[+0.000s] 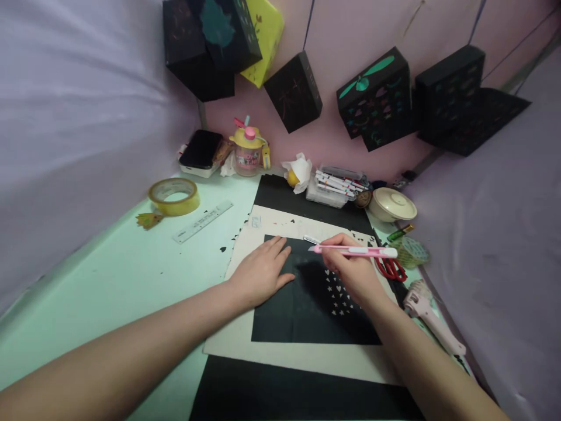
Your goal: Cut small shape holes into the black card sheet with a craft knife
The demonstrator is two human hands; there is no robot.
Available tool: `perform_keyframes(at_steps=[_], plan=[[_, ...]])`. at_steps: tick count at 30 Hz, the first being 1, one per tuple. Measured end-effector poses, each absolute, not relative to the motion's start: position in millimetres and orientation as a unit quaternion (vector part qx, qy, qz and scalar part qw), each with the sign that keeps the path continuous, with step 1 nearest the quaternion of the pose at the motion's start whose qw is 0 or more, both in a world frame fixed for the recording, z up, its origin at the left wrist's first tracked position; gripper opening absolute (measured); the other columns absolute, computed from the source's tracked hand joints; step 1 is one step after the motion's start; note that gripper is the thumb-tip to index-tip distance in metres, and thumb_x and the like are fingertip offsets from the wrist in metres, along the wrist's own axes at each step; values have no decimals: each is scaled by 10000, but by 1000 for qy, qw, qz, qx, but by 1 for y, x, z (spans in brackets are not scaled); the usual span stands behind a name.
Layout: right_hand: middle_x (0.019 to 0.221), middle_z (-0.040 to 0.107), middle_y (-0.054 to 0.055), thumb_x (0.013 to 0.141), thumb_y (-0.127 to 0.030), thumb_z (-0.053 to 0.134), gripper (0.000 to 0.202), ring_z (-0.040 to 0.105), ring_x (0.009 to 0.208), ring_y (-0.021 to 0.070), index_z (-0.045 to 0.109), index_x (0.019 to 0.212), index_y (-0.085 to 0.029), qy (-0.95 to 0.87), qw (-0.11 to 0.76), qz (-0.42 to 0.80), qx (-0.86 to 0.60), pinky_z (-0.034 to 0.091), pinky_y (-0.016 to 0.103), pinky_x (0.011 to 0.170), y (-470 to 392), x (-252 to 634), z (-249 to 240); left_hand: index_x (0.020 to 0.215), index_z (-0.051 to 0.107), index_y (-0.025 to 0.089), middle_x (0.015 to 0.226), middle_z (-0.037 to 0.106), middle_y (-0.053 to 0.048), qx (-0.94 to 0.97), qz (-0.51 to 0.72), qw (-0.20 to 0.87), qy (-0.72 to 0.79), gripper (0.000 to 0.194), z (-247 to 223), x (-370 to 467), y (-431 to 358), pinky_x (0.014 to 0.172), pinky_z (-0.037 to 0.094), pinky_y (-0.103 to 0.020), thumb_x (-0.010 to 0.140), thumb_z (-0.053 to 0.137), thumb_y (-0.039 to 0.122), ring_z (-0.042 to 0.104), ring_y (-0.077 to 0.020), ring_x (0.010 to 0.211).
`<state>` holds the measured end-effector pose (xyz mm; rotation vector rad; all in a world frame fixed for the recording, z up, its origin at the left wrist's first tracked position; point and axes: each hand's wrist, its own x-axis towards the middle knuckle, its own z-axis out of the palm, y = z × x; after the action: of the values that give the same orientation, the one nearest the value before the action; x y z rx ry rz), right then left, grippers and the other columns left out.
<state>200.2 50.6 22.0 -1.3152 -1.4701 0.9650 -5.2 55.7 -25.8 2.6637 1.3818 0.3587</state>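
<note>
Pink-and-white plastic craft knife (381,252) clamped by fingers of right hand (348,266), right of center. Black rectangular paper sheet (280,321) with star, heart cutouts (339,288) held flat under left hand (263,269), lower middle, fingers slightly apart. Printing on clear plastic ruler (204,222) (left), yellow-lidded clear jar (247,159) (upper middle) can't be read.

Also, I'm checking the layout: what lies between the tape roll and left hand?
The head view shows a ruler, dark scraps and the white board's edge between the tape roll and left hand.
</note>
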Motion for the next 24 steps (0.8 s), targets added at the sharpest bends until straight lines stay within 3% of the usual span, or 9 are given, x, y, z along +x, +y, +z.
perform_keyframes(at_steps=[6, 24], plan=[[614, 572, -24, 787, -236, 581, 98, 521, 586, 136, 560, 699, -198, -645, 363, 321, -591, 396, 251, 578, 61, 192, -5, 1284, 526, 139, 1415, 450, -137, 893, 139, 60, 424, 503, -25, -10, 55, 1090, 328, -425, 900, 478, 462, 366, -294, 1336], [642, 625, -7, 811, -242, 594, 80, 562, 548, 137, 583, 740, -209, -709, 338, 283, -550, 426, 242, 525, 63, 195, -20, 1276, 525, 146, 1427, 443, -109, 887, 148, 103, 424, 458, -28, -11, 56, 1103, 317, -416, 917, 441, 419, 329, -258, 1361]])
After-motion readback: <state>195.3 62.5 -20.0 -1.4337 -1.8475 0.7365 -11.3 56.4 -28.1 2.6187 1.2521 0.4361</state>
